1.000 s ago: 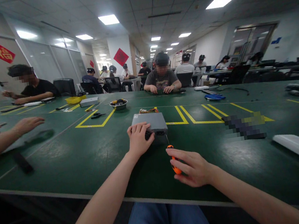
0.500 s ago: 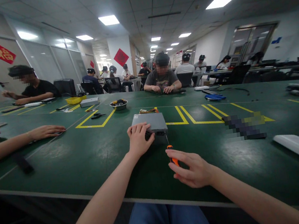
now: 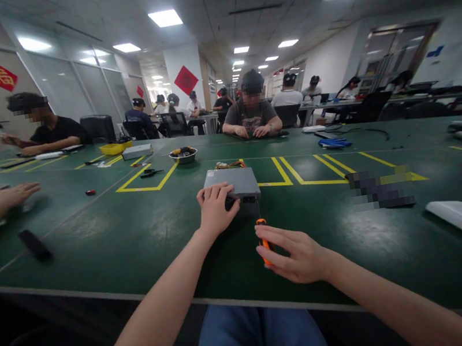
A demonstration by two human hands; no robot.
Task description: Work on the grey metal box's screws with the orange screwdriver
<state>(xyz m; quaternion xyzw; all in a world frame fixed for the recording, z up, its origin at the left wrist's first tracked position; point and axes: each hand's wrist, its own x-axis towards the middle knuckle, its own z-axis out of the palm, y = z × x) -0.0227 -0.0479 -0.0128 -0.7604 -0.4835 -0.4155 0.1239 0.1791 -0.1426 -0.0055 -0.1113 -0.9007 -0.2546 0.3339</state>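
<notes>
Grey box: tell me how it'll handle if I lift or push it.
The grey box looks rigid and flat-based, so it should slide, not roll or flex. Its metal-looking shell suggests fair weight for its size. The coloured wires at its far end may snag.

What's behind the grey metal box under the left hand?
Behind the grey metal box, bundled yellow and red wires show; the box itself hides where they end.

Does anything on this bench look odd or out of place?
One thing does: on the green workbench, right of the grey metal box under the left hand, there's a pixelated patch. It's blurred into blocks, so whatever lies there can't be identified.
</notes>
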